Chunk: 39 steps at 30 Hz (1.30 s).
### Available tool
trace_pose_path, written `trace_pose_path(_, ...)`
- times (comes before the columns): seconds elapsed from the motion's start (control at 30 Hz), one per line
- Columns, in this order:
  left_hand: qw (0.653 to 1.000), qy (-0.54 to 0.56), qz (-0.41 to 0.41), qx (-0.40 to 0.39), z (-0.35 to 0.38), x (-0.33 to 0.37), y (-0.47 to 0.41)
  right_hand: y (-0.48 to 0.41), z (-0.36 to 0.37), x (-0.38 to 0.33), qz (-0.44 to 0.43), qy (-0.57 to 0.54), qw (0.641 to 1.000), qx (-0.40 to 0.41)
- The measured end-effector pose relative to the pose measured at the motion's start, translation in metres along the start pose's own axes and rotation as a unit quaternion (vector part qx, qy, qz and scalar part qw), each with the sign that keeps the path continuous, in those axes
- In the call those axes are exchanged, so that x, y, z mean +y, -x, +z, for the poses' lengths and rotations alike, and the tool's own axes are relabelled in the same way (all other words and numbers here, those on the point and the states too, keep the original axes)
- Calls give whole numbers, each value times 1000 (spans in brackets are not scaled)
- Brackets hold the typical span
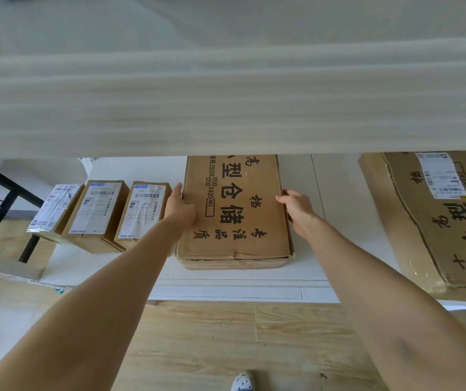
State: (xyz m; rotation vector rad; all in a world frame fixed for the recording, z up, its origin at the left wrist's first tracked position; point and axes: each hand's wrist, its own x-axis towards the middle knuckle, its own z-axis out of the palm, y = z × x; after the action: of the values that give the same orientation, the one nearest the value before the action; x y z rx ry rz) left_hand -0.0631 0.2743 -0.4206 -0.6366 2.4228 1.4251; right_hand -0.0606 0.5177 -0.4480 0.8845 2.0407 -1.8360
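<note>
You are standing in a parcel storeroom (a stock room with racks): little brown boxes (97, 213) with post labels are sitting in a row on a white shelf (226, 290), and a flat brown carton (234, 210) and a big carton (429, 221) are lying beside them.

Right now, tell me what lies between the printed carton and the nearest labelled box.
The left hand, flat against the printed carton's left edge; the head view shows it.

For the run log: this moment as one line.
cardboard box: on white shelf | left hand: presses left side | right hand: grips right edge
</note>
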Motion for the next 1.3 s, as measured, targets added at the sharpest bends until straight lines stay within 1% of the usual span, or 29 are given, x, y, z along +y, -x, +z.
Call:
trace_pose_path(0.07,999,-5,30,16,5,15,11,4,-10,-8,-16,6,1000,6)
trace_pose_path(0.17,996,-15,86,10,19,42,22,12,-36,-22,-40,3,999,25)
trace_pose_path(0.3,991,-25,133,-18,58,82,43,23,-94,-37,-74,14,996,51)
trace_pose_path(0.43,986,5,152,-63,120,112,75,37,-168,-33,-89,14,994,69)
trace_pose_path(0.57,985,29,142,-94,189,132,109,46,-250,-19,-87,21,993,79)
trace_pose_path(0.7,986,54,122,-99,249,145,138,42,-318,-6,-86,39,992,88)
trace_pose_path(0.8,987,64,102,-103,290,147,157,37,-359,4,-75,74,990,96)
trace_pose_path(0.87,989,66,80,-103,309,145,163,31,-379,12,-70,89,989,95)
trace_pose_path(1.03,992,80,7,-101,352,138,165,11,-412,33,-55,128,981,133)
trace_pose_path(1.17,988,79,-27,-133,380,128,164,2,-427,41,-55,158,975,149)
trace_pose_path(1.3,980,101,-50,-162,400,119,161,-6,-435,41,-56,166,973,152)
